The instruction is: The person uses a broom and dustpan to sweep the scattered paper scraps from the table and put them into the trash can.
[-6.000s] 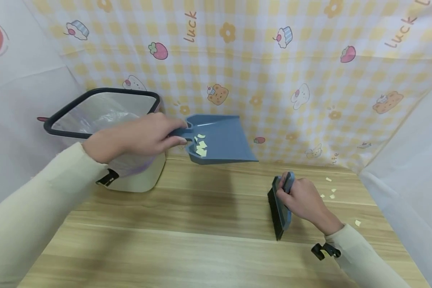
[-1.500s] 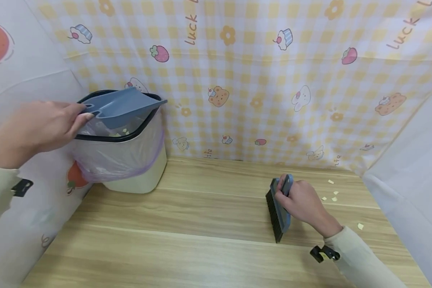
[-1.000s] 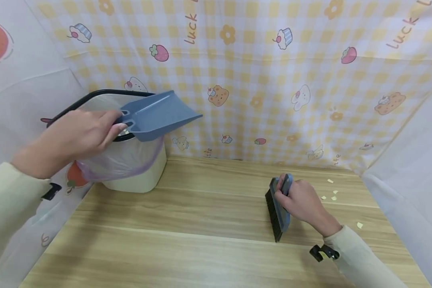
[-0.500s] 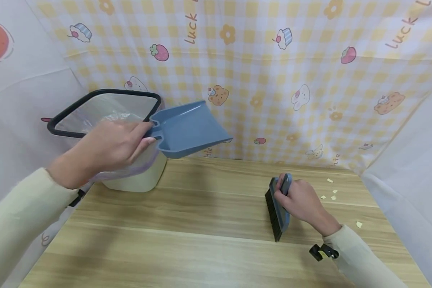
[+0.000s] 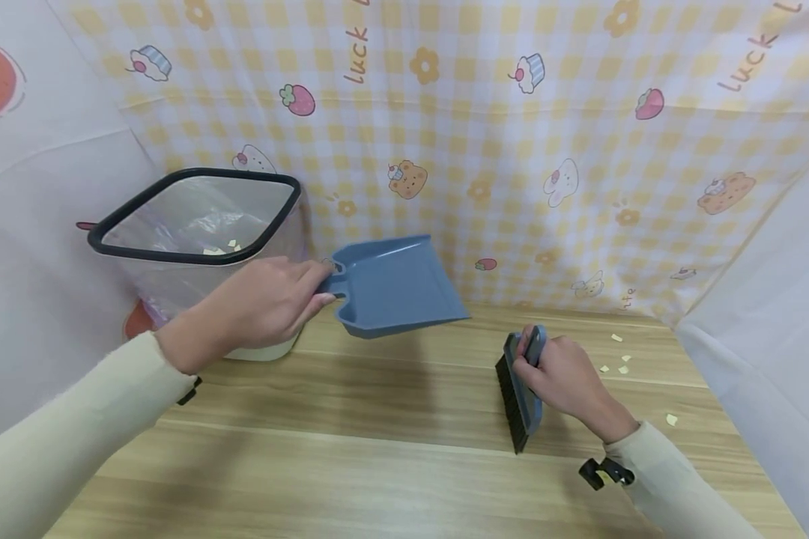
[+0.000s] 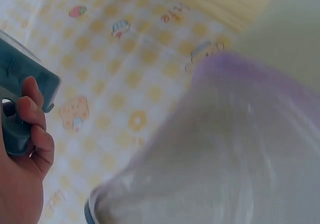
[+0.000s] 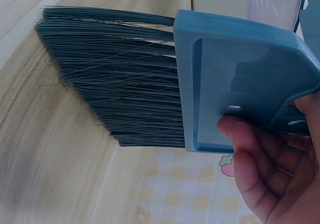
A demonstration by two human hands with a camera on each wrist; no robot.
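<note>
My left hand (image 5: 266, 303) grips the short handle of a blue-grey dustpan (image 5: 398, 284), held above the wooden surface with its wide lip toward the right. No scraps show on the pan. In the left wrist view, curled fingers (image 6: 35, 111) wrap the dustpan's handle. On the right, my right hand (image 5: 566, 382) holds a matching hand brush (image 5: 527, 385) by its handle, dark bristles (image 7: 120, 78) facing left. Whether the bristles touch the surface I cannot tell. Several small pale yellow paper scraps (image 5: 623, 369) lie to the right of the brush.
A pale trash bin (image 5: 283, 232) with a black rim and a clear liner stands at the back left, a few scraps (image 5: 233, 245) inside. Checked cloth (image 5: 485, 135) hangs behind the wooden surface (image 5: 350, 479). White cloth (image 5: 782, 314) closes off the right side.
The dustpan carried scraps at first, then was over the bin. My left hand has since brought it back right and lower, without visible scraps. My right hand and the brush have hardly moved.
</note>
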